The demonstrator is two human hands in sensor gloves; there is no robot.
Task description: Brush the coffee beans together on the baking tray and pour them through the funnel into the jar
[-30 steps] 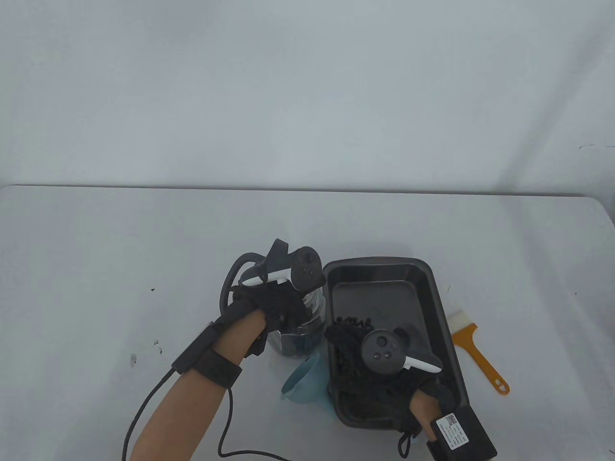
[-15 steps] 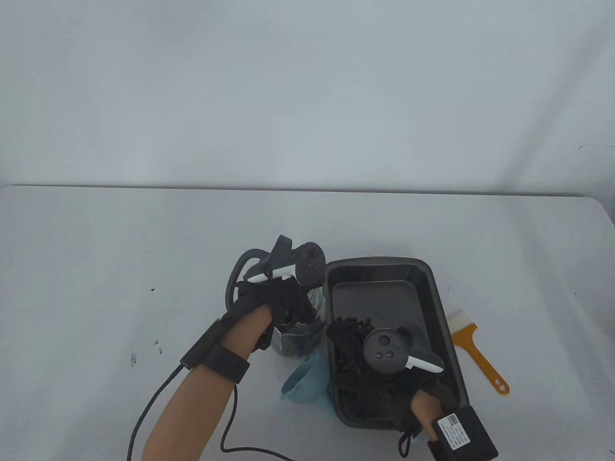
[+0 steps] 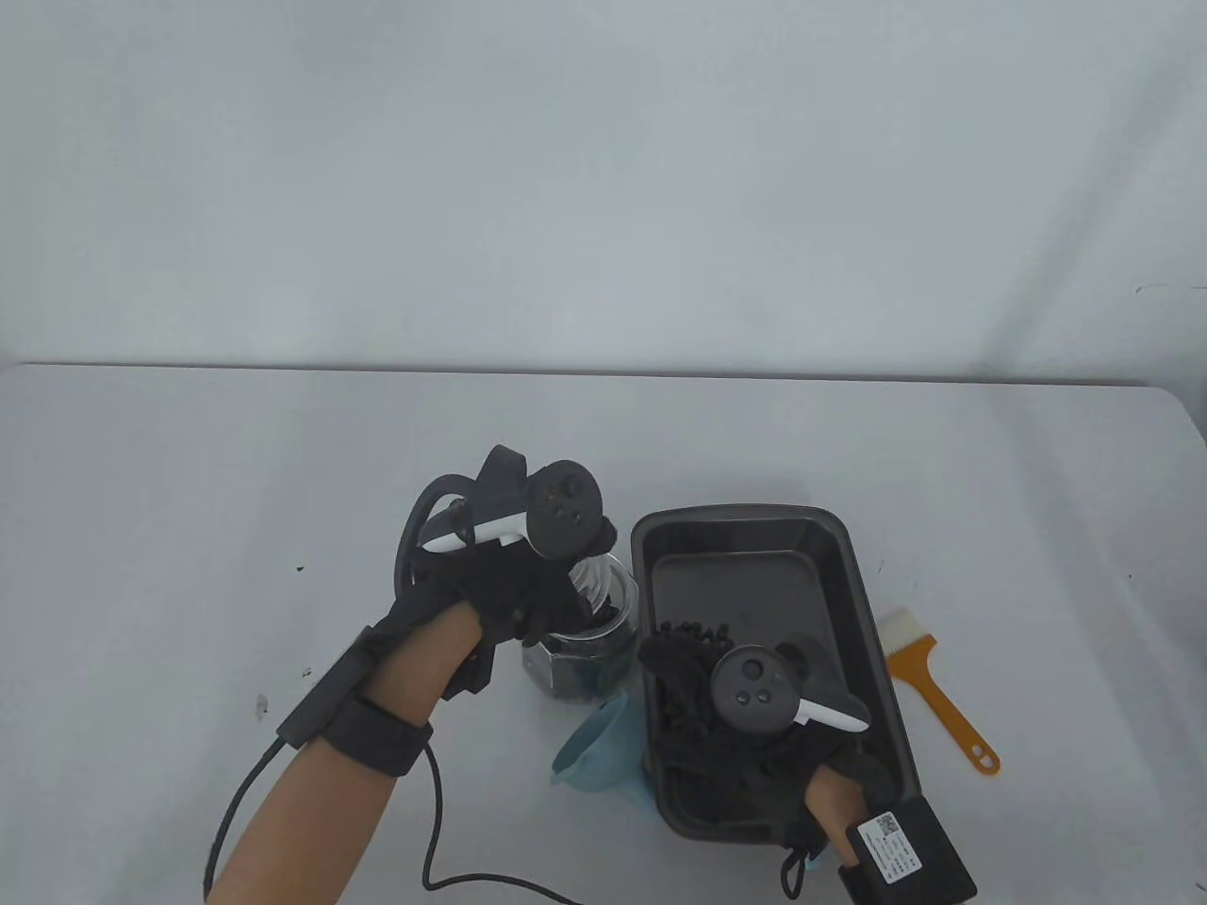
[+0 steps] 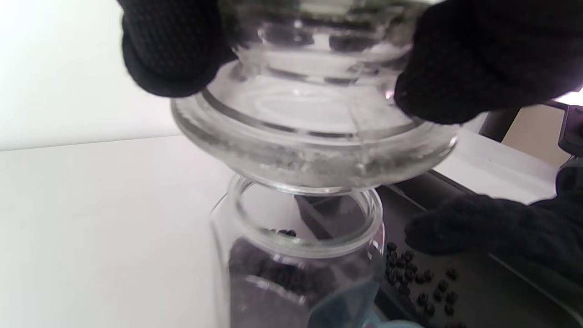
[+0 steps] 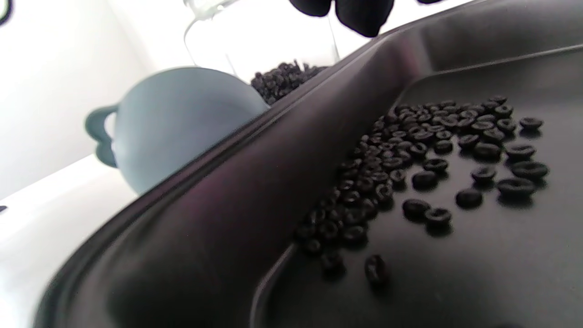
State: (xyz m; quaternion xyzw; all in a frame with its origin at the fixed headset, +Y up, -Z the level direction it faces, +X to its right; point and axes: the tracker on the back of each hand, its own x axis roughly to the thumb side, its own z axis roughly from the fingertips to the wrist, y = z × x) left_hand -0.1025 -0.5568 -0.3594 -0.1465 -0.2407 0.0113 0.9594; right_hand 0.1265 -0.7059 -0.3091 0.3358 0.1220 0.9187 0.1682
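My left hand (image 3: 566,589) grips a clear glass lid (image 4: 314,136) by its top and holds it just above the open mouth of the glass jar (image 3: 585,660), which has dark coffee beans in its lower part. The dark baking tray (image 3: 853,603) stands right of the jar, with a loose patch of beans (image 5: 410,150) near its left wall. My right hand (image 3: 674,693) rests inside the tray by that wall, fingers relaxed, holding nothing. The blue funnel (image 3: 599,749) lies on the table between jar and tray.
A brush (image 3: 929,674) with an orange handle and white bristles lies on the table right of the tray. The left glove's cable (image 3: 429,848) trails toward the front edge. The white table stretches far behind and to the left.
My left hand has lifted the lid off the jar and moved up and to the left, baring the jar's mouth. The right hand and tray have stayed still.
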